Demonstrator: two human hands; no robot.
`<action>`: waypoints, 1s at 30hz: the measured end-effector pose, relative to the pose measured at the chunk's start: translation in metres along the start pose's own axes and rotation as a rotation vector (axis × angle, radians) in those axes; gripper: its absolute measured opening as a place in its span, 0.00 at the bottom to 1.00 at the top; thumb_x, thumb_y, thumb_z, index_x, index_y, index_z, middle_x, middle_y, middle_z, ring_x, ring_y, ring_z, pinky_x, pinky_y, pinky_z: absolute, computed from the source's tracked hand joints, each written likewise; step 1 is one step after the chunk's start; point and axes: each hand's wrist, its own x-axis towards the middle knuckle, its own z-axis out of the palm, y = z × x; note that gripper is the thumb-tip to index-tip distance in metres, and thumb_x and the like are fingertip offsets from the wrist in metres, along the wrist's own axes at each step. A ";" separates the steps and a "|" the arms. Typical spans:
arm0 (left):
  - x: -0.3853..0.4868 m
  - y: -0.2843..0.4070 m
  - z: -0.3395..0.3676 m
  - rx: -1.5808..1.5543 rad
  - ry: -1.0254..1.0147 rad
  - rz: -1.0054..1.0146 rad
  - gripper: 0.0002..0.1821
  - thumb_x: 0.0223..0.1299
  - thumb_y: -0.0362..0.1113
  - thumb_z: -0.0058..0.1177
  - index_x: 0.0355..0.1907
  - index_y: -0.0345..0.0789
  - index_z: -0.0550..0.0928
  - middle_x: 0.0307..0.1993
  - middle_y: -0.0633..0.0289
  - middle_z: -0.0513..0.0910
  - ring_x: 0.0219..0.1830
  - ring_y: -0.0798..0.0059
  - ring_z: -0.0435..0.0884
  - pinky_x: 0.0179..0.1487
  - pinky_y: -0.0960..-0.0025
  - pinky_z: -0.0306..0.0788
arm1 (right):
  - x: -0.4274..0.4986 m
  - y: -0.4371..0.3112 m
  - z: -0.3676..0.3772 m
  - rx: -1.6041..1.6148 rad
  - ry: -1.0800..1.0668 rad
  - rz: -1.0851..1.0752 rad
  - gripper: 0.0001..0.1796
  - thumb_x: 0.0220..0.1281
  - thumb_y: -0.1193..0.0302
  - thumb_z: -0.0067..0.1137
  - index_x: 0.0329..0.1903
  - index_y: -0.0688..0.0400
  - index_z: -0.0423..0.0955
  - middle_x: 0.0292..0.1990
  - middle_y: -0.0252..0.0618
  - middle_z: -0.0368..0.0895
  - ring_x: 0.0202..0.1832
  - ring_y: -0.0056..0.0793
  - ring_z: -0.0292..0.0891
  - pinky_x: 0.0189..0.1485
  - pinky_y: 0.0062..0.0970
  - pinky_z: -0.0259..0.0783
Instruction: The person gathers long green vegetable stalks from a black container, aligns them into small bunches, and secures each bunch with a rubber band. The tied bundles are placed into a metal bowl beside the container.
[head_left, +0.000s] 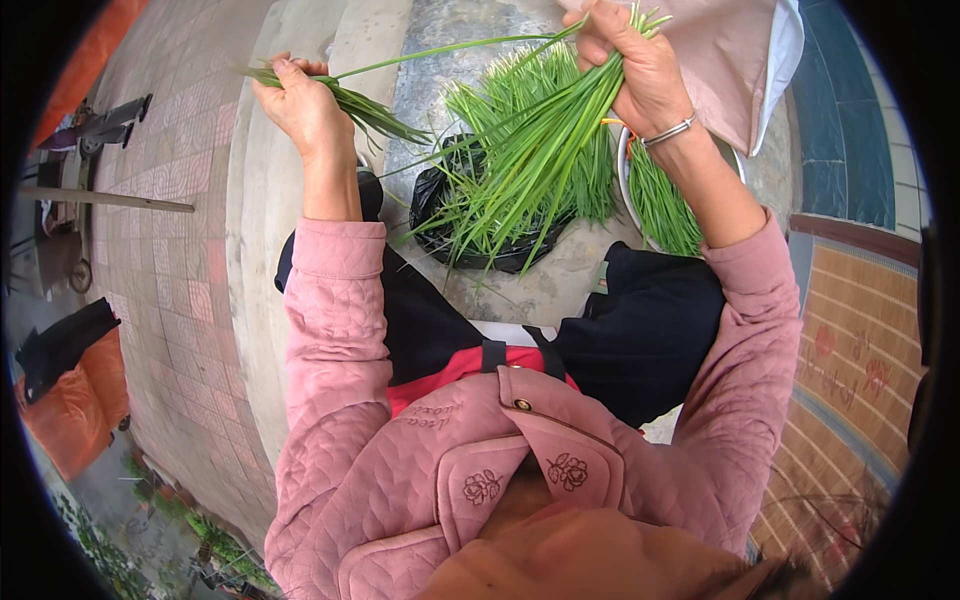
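Note:
My right hand (637, 71), with a metal bangle at the wrist, grips a thick bunch of long green chives (566, 135) by the pale stem ends. The leaves fan down to the left over a black plastic bag (433, 196). My left hand (304, 112) is closed around a smaller clump of chives (371, 111), whose tips droop to the right. One long leaf (442, 49) stretches between the two hands. Under the held bunch a large heap of chives (536, 75) rests on and beside the bag, its lower part partly hidden.
More chives (660, 199) lie in a white-rimmed basin (628, 202) by my right knee. Pink cloth (720, 67) hangs at the upper right. A slatted mat (855, 322) stands right. Paving (172, 247), a wooden pole (112, 199) and orange sheeting (79, 409) are left.

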 end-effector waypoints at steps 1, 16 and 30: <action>0.006 0.007 -0.004 0.058 0.036 0.062 0.06 0.64 0.32 0.34 0.36 0.31 0.64 0.26 0.63 0.68 0.24 0.80 0.67 0.32 0.75 0.67 | -0.001 -0.003 -0.001 0.030 0.048 -0.009 0.10 0.60 0.65 0.51 0.29 0.58 0.72 0.14 0.27 0.65 0.15 0.15 0.60 0.17 0.16 0.60; -0.076 0.033 0.033 -0.097 -0.899 -0.498 0.14 0.46 0.29 0.60 0.39 0.28 0.79 0.27 0.63 0.80 0.32 0.79 0.77 0.41 0.79 0.69 | -0.006 0.032 0.013 -0.236 -0.160 0.165 0.11 0.49 0.67 0.63 0.29 0.63 0.76 0.23 0.31 0.74 0.24 0.14 0.64 0.29 0.13 0.61; -0.085 0.011 0.036 -0.050 -0.735 -0.408 0.10 0.53 0.34 0.56 0.32 0.29 0.80 0.25 0.67 0.77 0.22 0.86 0.66 0.27 0.82 0.61 | -0.010 0.033 0.018 -0.498 -0.140 0.157 0.09 0.48 0.68 0.63 0.26 0.61 0.77 0.23 0.28 0.76 0.25 0.12 0.66 0.29 0.14 0.61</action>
